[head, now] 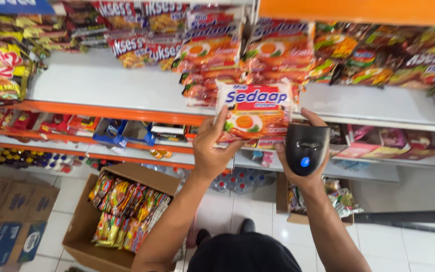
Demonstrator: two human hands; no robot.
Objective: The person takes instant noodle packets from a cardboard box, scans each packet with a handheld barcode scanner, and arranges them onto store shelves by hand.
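Left hand (211, 148) grips the noodle packet (254, 113) by its left edge, above the shelf lip (127, 113); right hand (303, 151) clasps a black barcode scanner (306, 148) touching its lower right corner.

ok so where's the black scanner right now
In the head view the black scanner sits right of centre in the right hand, beside the noodle packet that the left hand holds before the white shelf.
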